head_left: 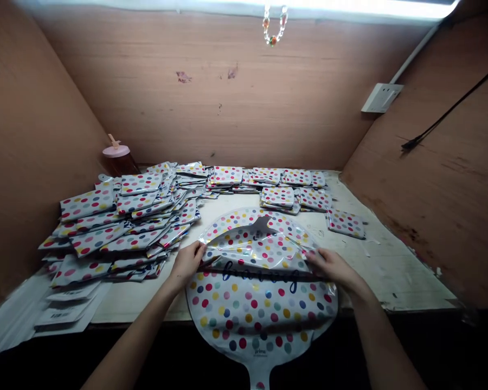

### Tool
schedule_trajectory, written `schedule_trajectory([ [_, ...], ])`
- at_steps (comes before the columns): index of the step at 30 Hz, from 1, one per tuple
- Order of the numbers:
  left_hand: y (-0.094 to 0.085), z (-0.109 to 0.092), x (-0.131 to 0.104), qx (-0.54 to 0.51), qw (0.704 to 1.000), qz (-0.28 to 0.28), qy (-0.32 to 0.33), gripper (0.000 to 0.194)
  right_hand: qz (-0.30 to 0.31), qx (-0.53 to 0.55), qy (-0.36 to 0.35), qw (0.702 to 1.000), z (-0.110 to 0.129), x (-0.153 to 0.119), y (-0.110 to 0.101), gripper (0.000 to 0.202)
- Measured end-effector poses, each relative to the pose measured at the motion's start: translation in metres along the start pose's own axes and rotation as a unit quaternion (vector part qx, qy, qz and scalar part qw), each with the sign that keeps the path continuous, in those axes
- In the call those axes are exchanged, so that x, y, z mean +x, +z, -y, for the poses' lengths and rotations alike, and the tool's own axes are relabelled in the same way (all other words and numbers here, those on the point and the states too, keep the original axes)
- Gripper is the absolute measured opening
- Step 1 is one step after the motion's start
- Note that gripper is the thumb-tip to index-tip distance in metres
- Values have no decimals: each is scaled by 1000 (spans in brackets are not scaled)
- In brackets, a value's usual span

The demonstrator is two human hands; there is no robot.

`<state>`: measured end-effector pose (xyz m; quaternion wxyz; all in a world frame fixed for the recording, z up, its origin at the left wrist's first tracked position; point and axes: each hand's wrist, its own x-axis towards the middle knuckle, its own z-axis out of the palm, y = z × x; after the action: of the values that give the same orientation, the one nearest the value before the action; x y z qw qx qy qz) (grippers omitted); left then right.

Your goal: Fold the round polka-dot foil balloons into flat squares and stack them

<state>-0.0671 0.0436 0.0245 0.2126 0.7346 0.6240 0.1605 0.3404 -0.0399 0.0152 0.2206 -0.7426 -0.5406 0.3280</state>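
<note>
A round, flat foil balloon with coloured dots (260, 309) lies across the table's front edge, its tail hanging down towards me. Dark lettering crosses its middle, partly hidden by a crease. My left hand (188, 264) pinches the balloon's left edge between thumb and fingers. On the opposite edge, my right hand (334, 266) grips the foil the same way. Between the hands the upper part is creased and shiny.
Folded dotted foil packets (138, 216) are heaped at the left, with more stacks (276, 197) along the back. White printed sheets (67, 311) lie front left. A pink-lidded cup (117, 157) stands in the back left corner. Wooden walls (211, 108) enclose the table (390, 260).
</note>
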Motion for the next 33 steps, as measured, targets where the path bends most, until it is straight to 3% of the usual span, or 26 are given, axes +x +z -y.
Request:
schedule_trajectory([
  [2,0,1,13,1,1000,0,8,35,-21,1,6,1000,-11,-3,0,32],
  [5,6,-2,26,31,999,-14,-4,29,-103,-90,41,990,-17,3,4,29],
  [8,15,-5,22,80,995,-61,-7,33,-135,-131,67,980,-11,14,12,29],
  [9,18,-4,17,101,991,-78,34,35,-140,-142,76,977,-8,16,14,28],
  [11,21,0,5,144,969,-68,188,39,-149,-168,89,970,-3,15,20,28],
  [13,22,6,-7,172,930,-2,326,46,-184,-210,65,958,-4,7,23,31],
  [14,21,9,-11,176,919,37,352,54,-204,-237,21,950,-6,1,24,33],
  [16,18,12,-16,181,918,95,341,66,-204,-286,-128,927,-14,-12,22,33],
  [18,14,9,-16,176,924,126,316,68,-137,-309,-280,899,-23,-22,18,34],
  [20,9,5,-14,165,929,131,303,65,-72,-296,-346,887,-30,-26,11,41],
  [25,-3,15,-3,91,954,77,274,57,-13,-113,-309,944,-33,-12,-8,37],
  [29,-18,41,18,-45,974,118,190,54,42,75,-203,975,-34,2,-23,26],
  [31,-23,45,30,-75,982,108,134,42,23,132,-167,977,-33,11,-24,26],
  [33,-23,39,41,-62,993,63,83,32,-45,142,-139,979,-31,22,-20,32],
])
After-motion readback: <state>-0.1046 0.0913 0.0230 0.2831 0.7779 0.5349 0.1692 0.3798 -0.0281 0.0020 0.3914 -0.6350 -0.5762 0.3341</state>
